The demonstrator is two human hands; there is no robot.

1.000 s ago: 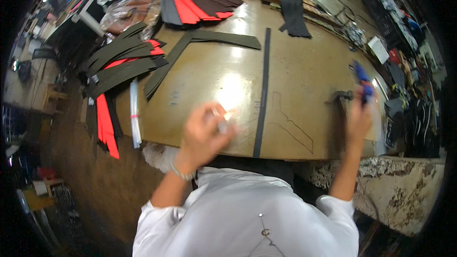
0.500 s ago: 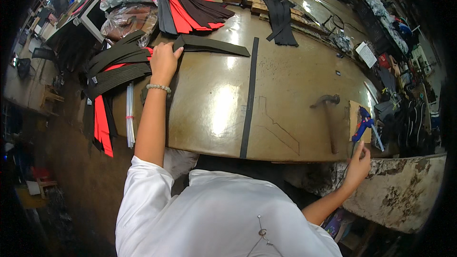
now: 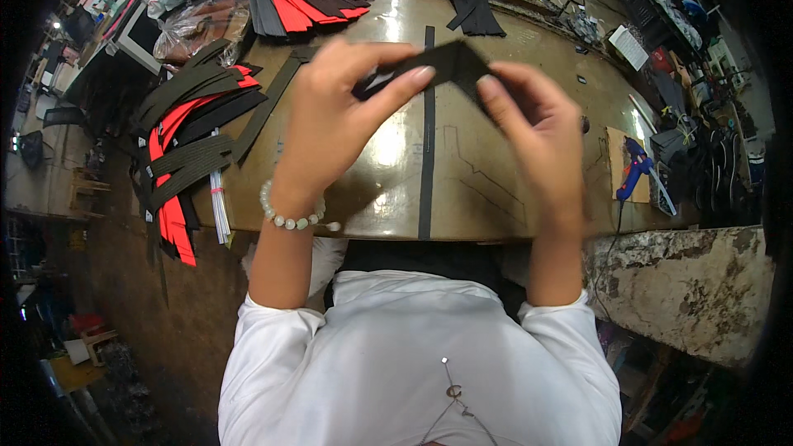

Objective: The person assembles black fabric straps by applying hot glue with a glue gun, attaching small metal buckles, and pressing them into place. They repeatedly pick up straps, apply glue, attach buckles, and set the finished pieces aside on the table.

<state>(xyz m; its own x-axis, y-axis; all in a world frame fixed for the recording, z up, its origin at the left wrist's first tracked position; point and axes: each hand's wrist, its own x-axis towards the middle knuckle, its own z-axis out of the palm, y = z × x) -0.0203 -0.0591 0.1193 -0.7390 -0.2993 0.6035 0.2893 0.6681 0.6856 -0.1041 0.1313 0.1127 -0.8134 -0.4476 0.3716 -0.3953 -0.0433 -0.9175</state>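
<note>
Far to my left, clear plastic bags (image 3: 192,23) of material lie beside a pale screen (image 3: 139,31). To my right, a white paper sheet (image 3: 629,46) sits near the table edge.

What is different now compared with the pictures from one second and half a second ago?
Both hands came together above the table: left hand and right hand now hold one black strip. The right hand let go of the blue glue gun, which lies at the right. The long strip stayed.
</note>
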